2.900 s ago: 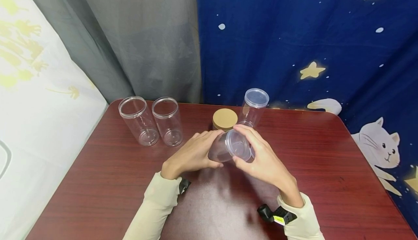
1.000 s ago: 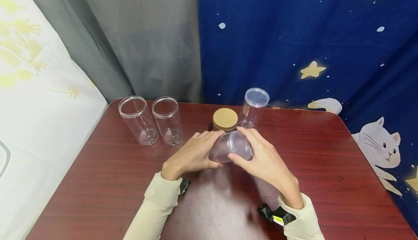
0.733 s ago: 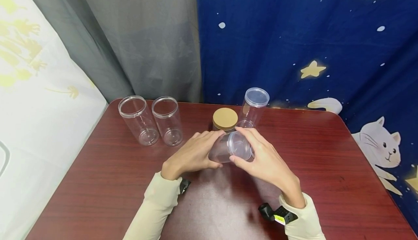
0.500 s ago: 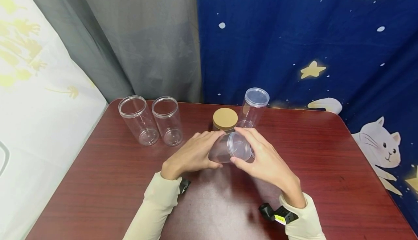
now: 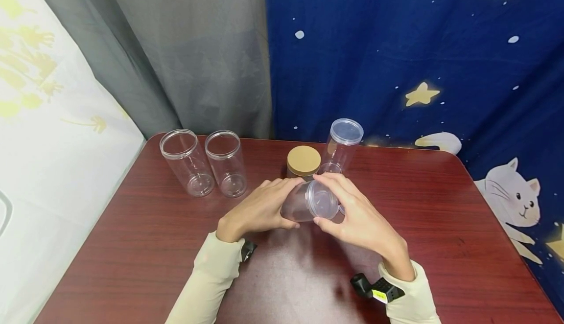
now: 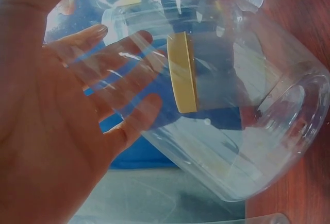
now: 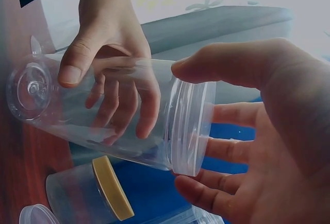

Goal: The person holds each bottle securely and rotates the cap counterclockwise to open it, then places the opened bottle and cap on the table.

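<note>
A clear plastic jar [image 5: 296,204] is held tilted above the table, its translucent lid [image 5: 323,200] facing right. My left hand [image 5: 260,206] grips the jar's body; in the right wrist view the thumb lies on the near side and the fingers show through the wall. My right hand [image 5: 359,216] holds the lid by its rim, thumb [image 7: 221,64] on one side and fingers round the other. The lid [image 7: 191,126] sits on the jar's mouth. Through the clear wall in the left wrist view, the jar [image 6: 216,157] looks empty.
Two lidless clear jars [image 5: 185,167] stand at the table's back left. Just behind my hands are a gold-lidded jar [image 5: 304,160] and a clear jar with a translucent lid [image 5: 346,132]. A loose clear lid [image 7: 38,216] lies near the gold-lidded jar. Curtains hang behind the table.
My right thumb and fingers have shifted round the lid's rim, the thumb now lower. The jar has dipped slightly, and my left hand keeps its hold. The other jars have not moved.
</note>
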`<state>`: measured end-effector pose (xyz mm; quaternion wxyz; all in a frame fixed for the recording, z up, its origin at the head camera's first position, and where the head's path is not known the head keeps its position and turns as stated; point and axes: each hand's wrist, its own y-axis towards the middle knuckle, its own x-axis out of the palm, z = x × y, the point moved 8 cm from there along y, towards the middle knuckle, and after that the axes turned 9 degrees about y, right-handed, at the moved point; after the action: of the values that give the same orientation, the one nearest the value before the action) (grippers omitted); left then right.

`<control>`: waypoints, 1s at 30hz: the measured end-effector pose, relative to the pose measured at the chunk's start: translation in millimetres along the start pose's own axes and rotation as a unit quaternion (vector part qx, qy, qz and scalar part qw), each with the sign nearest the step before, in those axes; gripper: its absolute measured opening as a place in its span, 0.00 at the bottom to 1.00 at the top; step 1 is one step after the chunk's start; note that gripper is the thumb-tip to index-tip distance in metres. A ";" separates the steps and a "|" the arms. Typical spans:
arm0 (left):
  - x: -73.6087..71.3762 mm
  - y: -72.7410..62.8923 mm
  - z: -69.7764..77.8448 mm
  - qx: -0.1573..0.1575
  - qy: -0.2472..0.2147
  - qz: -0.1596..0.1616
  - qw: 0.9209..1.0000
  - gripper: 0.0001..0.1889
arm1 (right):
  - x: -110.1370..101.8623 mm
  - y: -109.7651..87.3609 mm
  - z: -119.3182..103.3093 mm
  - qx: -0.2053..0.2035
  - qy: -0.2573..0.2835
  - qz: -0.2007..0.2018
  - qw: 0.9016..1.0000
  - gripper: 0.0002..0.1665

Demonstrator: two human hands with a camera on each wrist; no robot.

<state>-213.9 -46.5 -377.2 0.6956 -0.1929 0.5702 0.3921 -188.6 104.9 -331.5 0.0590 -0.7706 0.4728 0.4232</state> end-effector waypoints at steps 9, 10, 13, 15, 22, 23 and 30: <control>2.1 0.1 -0.8 -0.002 -0.003 -0.013 1.000 0.47 | -0.1 -1.6 -1.8 -0.017 0.000 -0.006 1.000 0.46; 2.1 0.0 -0.7 -0.002 -0.003 -0.013 1.000 0.47 | -0.1 -1.5 -2.3 -0.020 0.001 -0.007 1.000 0.46; 2.3 -0.3 -0.6 0.000 -0.004 -0.014 1.000 0.47 | -0.1 -1.5 -3.8 -0.026 0.000 -0.012 1.000 0.46; 2.5 -0.6 -0.7 0.001 -0.006 -0.015 1.000 0.47 | -0.1 -1.4 -4.7 -0.028 0.001 -0.016 0.999 0.46; 3.0 -1.0 -1.2 0.004 -0.012 -0.016 1.000 0.48 | 0.4 -1.6 -5.9 -0.030 0.001 -0.030 0.999 0.46; 3.1 -1.2 -1.2 0.005 -0.013 -0.016 1.000 0.48 | 0.4 -1.7 -6.0 -0.030 0.001 -0.031 0.999 0.46; 3.4 -1.7 -1.4 0.006 -0.022 -0.019 1.000 0.48 | 0.6 -2.5 -7.4 -0.037 -0.007 -0.038 0.999 0.47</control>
<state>-213.4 -47.5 -381.1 0.7164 -0.1910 0.5534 0.3795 -182.1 102.2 -328.0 0.0493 -0.7870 0.4265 0.4431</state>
